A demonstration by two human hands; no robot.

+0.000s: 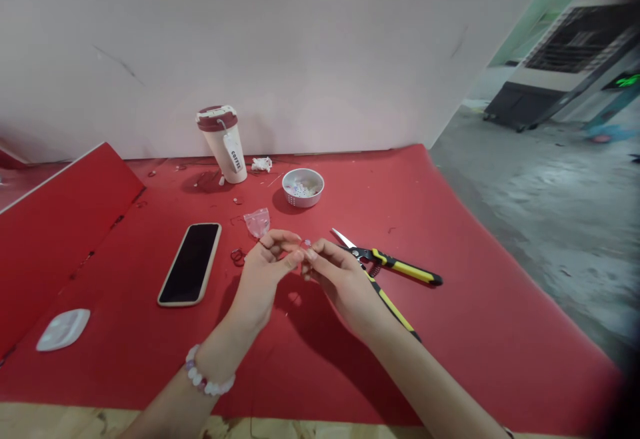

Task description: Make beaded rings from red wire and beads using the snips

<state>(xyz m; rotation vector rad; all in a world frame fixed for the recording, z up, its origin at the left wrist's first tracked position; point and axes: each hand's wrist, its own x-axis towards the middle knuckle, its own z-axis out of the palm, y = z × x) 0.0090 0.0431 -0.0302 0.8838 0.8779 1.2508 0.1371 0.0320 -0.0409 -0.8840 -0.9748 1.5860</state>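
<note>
Both hands meet above the middle of the red table [320, 372]. My left hand [267, 269] pinches a thin cord, too fine to make out fully. A small pale bead [307, 243] shows at the fingertips of my right hand [336, 272], which is closed on it. Just beyond my left hand lies a small clear plastic bag [257, 223], with dark cord loops [237, 257] beside it. Farther back is a round white perforated dish [303, 188] holding small pieces. Scissors with yellow and black handles [407, 270] lie with blades apart, right of my right hand.
A phone [191, 264] lies to the left, with a white lid-like piece [63, 329] nearer the left edge. A coffee cup [227, 149] and crumpled white paper [261, 164] stand near the wall. A red panel [65, 225] rises at left.
</note>
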